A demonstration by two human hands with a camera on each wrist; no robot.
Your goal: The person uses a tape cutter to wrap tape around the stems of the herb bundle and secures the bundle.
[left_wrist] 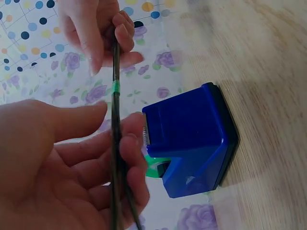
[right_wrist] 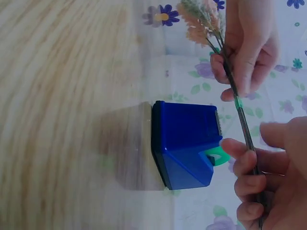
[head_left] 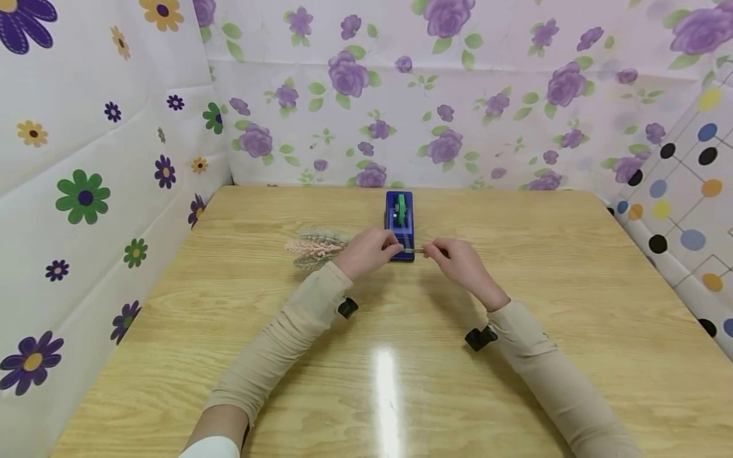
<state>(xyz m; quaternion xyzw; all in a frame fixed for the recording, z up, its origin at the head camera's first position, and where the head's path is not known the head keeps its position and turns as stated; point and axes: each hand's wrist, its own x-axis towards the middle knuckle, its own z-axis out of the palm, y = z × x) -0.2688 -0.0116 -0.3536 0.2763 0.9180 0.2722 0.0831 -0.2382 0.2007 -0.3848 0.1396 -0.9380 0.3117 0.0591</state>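
A bunch of artificial flowers point(head_left: 314, 248), pink and pale green, lies across both hands with its heads to the left. Its thin dark stems point(right_wrist: 243, 120) run together to the right, with a green tape band point(right_wrist: 239, 102) around them. My left hand point(head_left: 368, 252) holds the stems nearer the flower heads, fingers curled round them. The stem ends are gripped by my right hand point(head_left: 460, 263); the band shows between the hands. Just behind the stems stands a blue tape dispenser point(left_wrist: 187, 124) with a green tape roll point(head_left: 401, 208) and a toothed cutting edge.
The wood-grain table point(head_left: 343, 381) extends around the hands and dispenser. A purple-flowered cloth point(head_left: 401, 127) hangs behind it. Patterned cloths also stand at the left and right sides. Each wrist carries a small black camera point(head_left: 480, 338).
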